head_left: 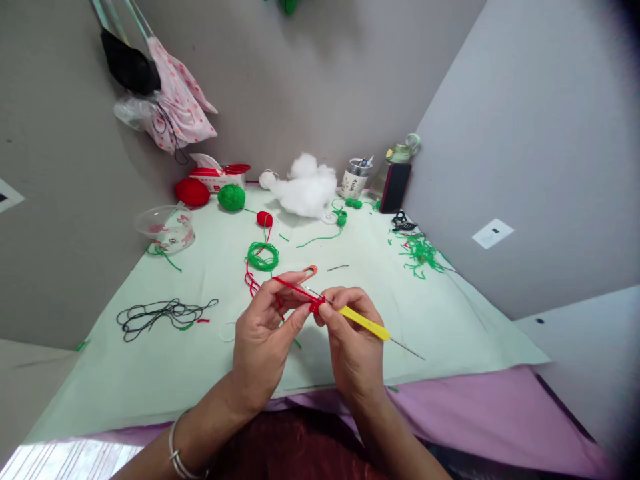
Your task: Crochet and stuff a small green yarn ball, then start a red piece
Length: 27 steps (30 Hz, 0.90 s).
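Between my hands is a small red crocheted piece (317,305). My left hand (265,333) pinches its left side with the thumb, and red yarn (290,287) runs taut from the raised index finger to the piece. My right hand (355,340) holds a crochet hook with a yellow handle (365,324), its metal tip near the top of the red piece; the right thumb also touches the piece. The hook's thin far end points down to the right. A coil of green yarn (263,256) and an orange tool (311,272) lie just beyond my left hand.
Behind stand a plastic tub (167,230), red yarn ball (193,192), green yarn ball (231,198), tissue box (217,180), white stuffing (307,190), pen holder (354,179) and phone (395,189). Black cord (160,317) lies left, green scraps (423,255) right, on the pale cloth (450,333).
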Each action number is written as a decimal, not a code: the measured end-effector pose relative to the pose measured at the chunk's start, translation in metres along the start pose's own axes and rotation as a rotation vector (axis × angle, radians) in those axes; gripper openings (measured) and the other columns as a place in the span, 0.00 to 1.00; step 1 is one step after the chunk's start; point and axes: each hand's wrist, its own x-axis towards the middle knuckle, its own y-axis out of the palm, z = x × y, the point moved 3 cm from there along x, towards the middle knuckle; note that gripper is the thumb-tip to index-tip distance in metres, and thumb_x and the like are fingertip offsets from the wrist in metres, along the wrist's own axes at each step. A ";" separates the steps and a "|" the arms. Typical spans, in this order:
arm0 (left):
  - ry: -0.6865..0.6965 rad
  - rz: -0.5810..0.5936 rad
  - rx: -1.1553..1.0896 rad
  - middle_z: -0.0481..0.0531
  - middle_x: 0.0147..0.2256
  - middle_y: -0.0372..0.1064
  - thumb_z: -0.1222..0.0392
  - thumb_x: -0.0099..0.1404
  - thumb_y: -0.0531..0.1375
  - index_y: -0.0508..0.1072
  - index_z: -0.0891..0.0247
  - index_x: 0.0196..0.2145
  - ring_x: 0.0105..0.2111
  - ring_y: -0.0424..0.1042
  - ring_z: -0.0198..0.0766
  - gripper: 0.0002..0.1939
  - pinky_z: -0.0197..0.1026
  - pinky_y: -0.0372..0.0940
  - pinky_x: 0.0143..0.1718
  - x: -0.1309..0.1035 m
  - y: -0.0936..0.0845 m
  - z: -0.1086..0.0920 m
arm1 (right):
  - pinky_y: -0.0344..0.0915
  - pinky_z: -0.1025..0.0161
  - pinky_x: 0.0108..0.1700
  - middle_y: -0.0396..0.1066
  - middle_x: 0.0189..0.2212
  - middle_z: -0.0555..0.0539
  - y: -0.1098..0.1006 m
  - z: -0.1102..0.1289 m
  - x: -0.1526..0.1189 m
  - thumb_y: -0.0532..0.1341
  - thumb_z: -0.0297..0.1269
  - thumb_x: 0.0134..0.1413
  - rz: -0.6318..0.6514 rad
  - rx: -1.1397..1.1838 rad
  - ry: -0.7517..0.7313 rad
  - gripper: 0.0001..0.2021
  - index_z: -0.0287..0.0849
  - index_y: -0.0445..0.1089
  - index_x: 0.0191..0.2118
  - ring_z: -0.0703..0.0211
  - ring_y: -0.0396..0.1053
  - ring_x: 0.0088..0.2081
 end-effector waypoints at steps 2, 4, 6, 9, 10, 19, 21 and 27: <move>-0.003 0.003 -0.033 0.45 0.36 0.78 0.65 0.64 0.69 0.76 0.55 0.49 0.35 0.77 0.31 0.16 0.34 0.72 0.42 0.001 0.001 0.000 | 0.64 0.67 0.33 0.71 0.30 0.54 -0.001 -0.001 0.000 0.72 0.31 0.53 -0.006 0.005 -0.016 0.10 0.44 0.70 0.30 0.67 0.67 0.29; -0.031 0.009 -0.063 0.44 0.35 0.77 0.65 0.64 0.69 0.76 0.55 0.49 0.36 0.77 0.31 0.16 0.33 0.72 0.42 0.001 0.003 0.001 | 0.65 0.68 0.34 0.71 0.31 0.54 -0.002 -0.002 0.001 0.72 0.31 0.53 -0.012 -0.011 -0.047 0.09 0.44 0.71 0.31 0.67 0.68 0.31; -0.064 0.027 -0.076 0.44 0.35 0.77 0.65 0.65 0.69 0.77 0.55 0.50 0.38 0.76 0.31 0.16 0.32 0.71 0.44 -0.001 0.003 0.001 | 0.66 0.68 0.36 0.71 0.31 0.53 -0.003 -0.002 0.001 0.72 0.30 0.54 -0.023 -0.057 -0.102 0.09 0.45 0.71 0.31 0.66 0.69 0.33; -0.127 0.060 -0.079 0.45 0.37 0.76 0.61 0.68 0.67 0.77 0.53 0.53 0.40 0.75 0.30 0.16 0.31 0.68 0.48 -0.004 0.003 0.004 | 0.68 0.68 0.38 0.72 0.32 0.53 -0.003 0.000 0.000 0.71 0.28 0.56 -0.046 -0.156 -0.218 0.08 0.45 0.72 0.32 0.64 0.71 0.37; -0.148 0.066 -0.090 0.45 0.38 0.76 0.60 0.69 0.67 0.77 0.53 0.53 0.41 0.74 0.30 0.16 0.31 0.68 0.48 -0.005 0.003 0.005 | 0.68 0.68 0.39 0.72 0.33 0.52 -0.003 0.001 -0.001 0.70 0.27 0.56 -0.050 -0.191 -0.258 0.08 0.45 0.72 0.32 0.64 0.71 0.38; -0.333 -0.011 -0.242 0.44 0.34 0.73 0.59 0.63 0.71 0.80 0.56 0.49 0.38 0.71 0.31 0.16 0.33 0.64 0.46 0.001 0.000 0.006 | 0.73 0.66 0.42 0.76 0.39 0.50 -0.003 0.014 -0.003 0.65 0.25 0.61 0.153 -0.461 -0.340 0.10 0.48 0.75 0.45 0.63 0.75 0.40; -0.348 -0.005 -0.248 0.44 0.33 0.72 0.59 0.62 0.71 0.80 0.56 0.49 0.37 0.70 0.32 0.17 0.35 0.63 0.47 0.001 0.000 0.003 | 0.72 0.64 0.42 0.76 0.40 0.49 -0.005 0.016 -0.003 0.63 0.25 0.64 0.215 -0.544 -0.392 0.13 0.49 0.76 0.48 0.61 0.75 0.40; -0.424 0.057 -0.245 0.45 0.33 0.70 0.59 0.63 0.70 0.78 0.57 0.55 0.37 0.68 0.33 0.21 0.37 0.62 0.47 -0.002 0.001 0.002 | 0.71 0.60 0.42 0.77 0.39 0.47 -0.012 0.023 -0.003 0.60 0.24 0.66 0.160 -0.604 -0.542 0.15 0.50 0.79 0.48 0.58 0.73 0.42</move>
